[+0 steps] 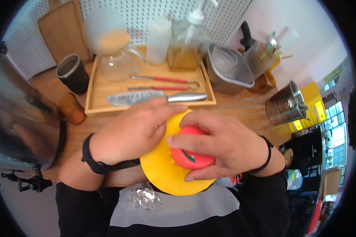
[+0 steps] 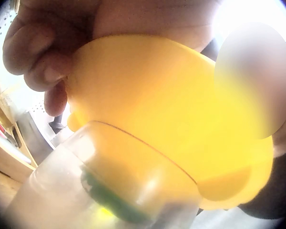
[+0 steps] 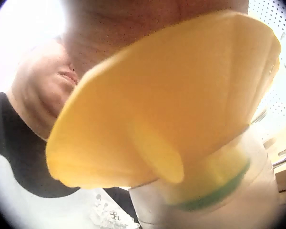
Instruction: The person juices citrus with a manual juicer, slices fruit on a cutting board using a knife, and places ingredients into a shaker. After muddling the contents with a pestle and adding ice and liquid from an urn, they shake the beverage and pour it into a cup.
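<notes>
My right hand (image 1: 225,144) grips a round red knob-like piece (image 1: 180,158) with a green mark, its fingers and thumb spread around the sides. This piece sits over a wide yellow funnel-shaped dish (image 1: 162,175). My left hand (image 1: 134,128) holds the dish's left and far rim, and in the left wrist view its fingers (image 2: 47,69) curl at the edge. Below the dish, a clear cylinder (image 2: 47,191) with a green band (image 2: 117,202) shows in the left wrist view. The right wrist view shows the dish's yellow underside (image 3: 181,90) from below.
Behind the hands, a wooden tray (image 1: 91,93) carries a knife (image 1: 146,98), red-handled tools (image 1: 162,88), a glass jug (image 1: 116,65) and a pump bottle (image 1: 184,51). A metal bucket (image 1: 283,104) stands right, a dark cup (image 1: 73,75) left. Shiny discs (image 1: 144,197) lie close to the body.
</notes>
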Demonstrator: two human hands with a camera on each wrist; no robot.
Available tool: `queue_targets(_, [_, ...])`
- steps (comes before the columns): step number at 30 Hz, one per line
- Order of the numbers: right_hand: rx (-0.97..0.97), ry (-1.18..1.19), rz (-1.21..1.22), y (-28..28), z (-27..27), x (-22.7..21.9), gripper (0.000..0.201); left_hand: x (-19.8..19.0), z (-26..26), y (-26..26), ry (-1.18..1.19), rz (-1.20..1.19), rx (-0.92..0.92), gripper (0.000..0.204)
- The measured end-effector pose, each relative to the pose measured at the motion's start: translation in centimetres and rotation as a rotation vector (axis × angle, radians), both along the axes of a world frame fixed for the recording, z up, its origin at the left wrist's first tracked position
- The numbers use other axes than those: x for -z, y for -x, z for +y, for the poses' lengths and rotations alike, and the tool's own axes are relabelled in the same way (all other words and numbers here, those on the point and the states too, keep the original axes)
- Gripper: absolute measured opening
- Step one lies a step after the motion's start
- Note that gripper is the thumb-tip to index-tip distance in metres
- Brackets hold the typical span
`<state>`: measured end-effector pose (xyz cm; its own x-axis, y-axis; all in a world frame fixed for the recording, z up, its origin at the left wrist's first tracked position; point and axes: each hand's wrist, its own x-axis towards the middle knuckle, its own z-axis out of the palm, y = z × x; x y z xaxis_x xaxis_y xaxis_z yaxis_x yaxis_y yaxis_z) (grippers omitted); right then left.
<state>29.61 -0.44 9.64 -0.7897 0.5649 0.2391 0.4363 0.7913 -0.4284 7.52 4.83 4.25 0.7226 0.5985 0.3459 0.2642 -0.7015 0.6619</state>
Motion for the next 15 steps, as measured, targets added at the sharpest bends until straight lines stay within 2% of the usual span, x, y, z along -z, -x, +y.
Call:
queue_targets(1, [-0.015, -0.037, 0.001, 0.1, -0.1, -0.2, 0.063, -0.1, 0.0, 0.1, -0.037, 0.001, -0.015, 0.046])
queue_targets(3, [-0.056, 0.076, -0.047, 0.2, -0.3, -0.5, 0.055, -0.4, -0.1, 0.0, 0.035, 0.023, 0.015, 0.047])
queue_targets(8, [-0.056, -0.021, -0.088, 0.3, -0.5, -0.2, 0.054, 0.0, 0.0, -0.1, 0.017, -0.004, 0.037, 0.044])
queue_targets(11, [0.042, -0.067, -0.057, 0.8, -0.8, 0.2, 0.061, -0.2, 0.2, -0.2, 0.048, 0.01, 0.051, 0.041])
queue_targets(13, [0.143, -0.06, -0.13, 1.1, -1.2, 0.0, 0.063, -0.2, 0.2, -0.2, 0.04, 0.016, 0.043, 0.041])
queue_targets(15, [0.16, -0.088, -0.107, 1.1, -1.2, 0.3, 0.064, 0.0, 0.2, -0.2, 0.037, 0.022, 0.032, 0.04])
